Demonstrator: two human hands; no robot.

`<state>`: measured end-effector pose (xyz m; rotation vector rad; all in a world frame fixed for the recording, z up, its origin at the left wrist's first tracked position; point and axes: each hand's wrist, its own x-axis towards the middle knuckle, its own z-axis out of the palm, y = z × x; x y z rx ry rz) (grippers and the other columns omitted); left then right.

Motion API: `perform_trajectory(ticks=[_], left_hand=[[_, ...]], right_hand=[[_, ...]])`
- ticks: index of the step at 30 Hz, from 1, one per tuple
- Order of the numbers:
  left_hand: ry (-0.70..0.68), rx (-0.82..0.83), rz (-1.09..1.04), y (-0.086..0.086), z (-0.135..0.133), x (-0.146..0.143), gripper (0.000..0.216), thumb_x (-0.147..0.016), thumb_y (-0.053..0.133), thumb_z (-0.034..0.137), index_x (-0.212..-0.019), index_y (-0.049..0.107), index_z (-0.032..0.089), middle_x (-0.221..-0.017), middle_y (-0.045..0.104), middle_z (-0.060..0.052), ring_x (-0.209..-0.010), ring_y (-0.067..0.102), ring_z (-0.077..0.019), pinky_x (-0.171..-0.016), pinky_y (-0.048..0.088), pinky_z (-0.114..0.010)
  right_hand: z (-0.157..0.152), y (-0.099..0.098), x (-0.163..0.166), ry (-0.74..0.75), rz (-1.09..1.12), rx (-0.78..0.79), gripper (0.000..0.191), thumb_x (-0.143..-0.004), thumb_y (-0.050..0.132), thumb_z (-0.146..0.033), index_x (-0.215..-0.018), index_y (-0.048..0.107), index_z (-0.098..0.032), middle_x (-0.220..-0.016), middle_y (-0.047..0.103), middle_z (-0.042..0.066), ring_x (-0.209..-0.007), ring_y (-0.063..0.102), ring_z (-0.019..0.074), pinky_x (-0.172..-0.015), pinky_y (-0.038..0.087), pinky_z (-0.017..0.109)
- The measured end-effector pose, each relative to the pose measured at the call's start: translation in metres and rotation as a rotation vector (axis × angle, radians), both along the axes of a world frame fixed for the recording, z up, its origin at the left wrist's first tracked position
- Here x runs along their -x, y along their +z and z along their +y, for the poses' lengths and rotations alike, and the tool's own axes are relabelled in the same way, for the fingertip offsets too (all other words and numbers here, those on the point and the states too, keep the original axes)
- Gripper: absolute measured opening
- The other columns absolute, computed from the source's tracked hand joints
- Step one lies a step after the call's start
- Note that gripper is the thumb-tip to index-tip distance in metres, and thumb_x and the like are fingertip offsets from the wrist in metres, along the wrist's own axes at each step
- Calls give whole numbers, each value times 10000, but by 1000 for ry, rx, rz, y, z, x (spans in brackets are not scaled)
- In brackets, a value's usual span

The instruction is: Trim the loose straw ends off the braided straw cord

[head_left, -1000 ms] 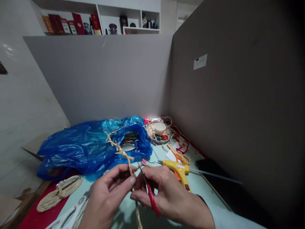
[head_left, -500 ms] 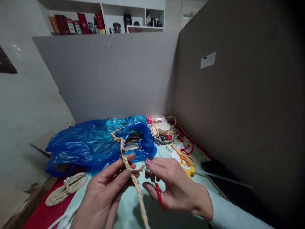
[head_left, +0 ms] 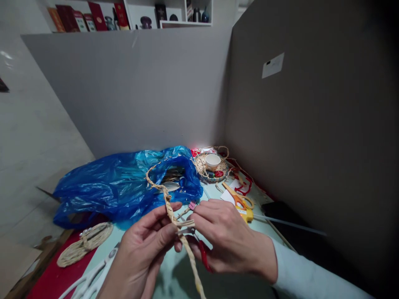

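Observation:
A braided straw cord (head_left: pixel 171 211) runs up from the bottom edge, between both hands, and loops toward the blue bag. My left hand (head_left: pixel 141 253) pinches the braid between thumb and fingers. My right hand (head_left: pixel 222 238) is closed round small red-handled scissors (head_left: pixel 203 254), whose blades sit at the braid near a loose straw end. A small pink clip (head_left: pixel 192 205) shows just above my right fingers.
A crumpled blue plastic bag (head_left: pixel 118 185) lies behind the hands. A woven straw coil (head_left: pixel 84 243) rests on red cloth at left, near white scissors (head_left: pixel 90 280). A yellow glue gun (head_left: pixel 247 214), orange scissors (head_left: pixel 237 199), and a woven tray with a white cup (head_left: pixel 213 161) sit right, beside grey partitions.
The braid has shifted in my left hand and leans further right at the bottom. My right hand has drawn closer to the braid with the scissors. The view has tilted slightly.

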<state>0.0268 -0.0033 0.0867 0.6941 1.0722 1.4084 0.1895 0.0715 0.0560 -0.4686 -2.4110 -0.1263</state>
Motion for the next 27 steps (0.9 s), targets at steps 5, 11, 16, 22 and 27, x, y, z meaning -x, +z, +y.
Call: perform_trajectory(ticks=[5,11,16,22,27], left_hand=[[-40,-29,106,-3,-5,2,270,-714,818,195,-976,783,246,-729,697,16,-648,619,-136,-695,522,-234],[-96,-30,148,-7,-2,5,259,-764,774,224,-1022,775,254,-730,678,15,-679,614,-147,-705,517,-232],[-96,-2,191,-11,1,7,268,-773,769,241,-1039,776,267,-719,685,10,-684,625,-157,-677,513,-231],[-112,23,212,-10,1,8,251,-787,758,249,-1038,771,255,-774,690,10,-725,620,-159,-735,510,-249],[-95,-22,267,-9,2,9,266,-755,777,234,-1020,777,251,-751,686,15,-696,602,-157,-741,507,-253]], right_hand=[[-2,2,-2,-16,-30,-68,76,-792,542,-224,-731,523,-183,-701,566,13,-606,402,155,-550,239,334],[0,6,-7,4,-66,-124,95,-838,525,-180,-743,527,-176,-694,552,2,-601,398,148,-557,242,327],[2,6,-9,27,-80,-139,155,-912,504,-177,-760,538,-177,-677,557,-6,-574,398,138,-550,247,322],[6,3,-8,40,-119,-106,152,-909,491,-153,-765,532,-182,-653,542,-20,-554,400,132,-532,246,315],[8,3,-9,31,-150,-145,141,-905,492,-143,-773,528,-177,-650,538,-25,-549,404,131,-525,235,312]])
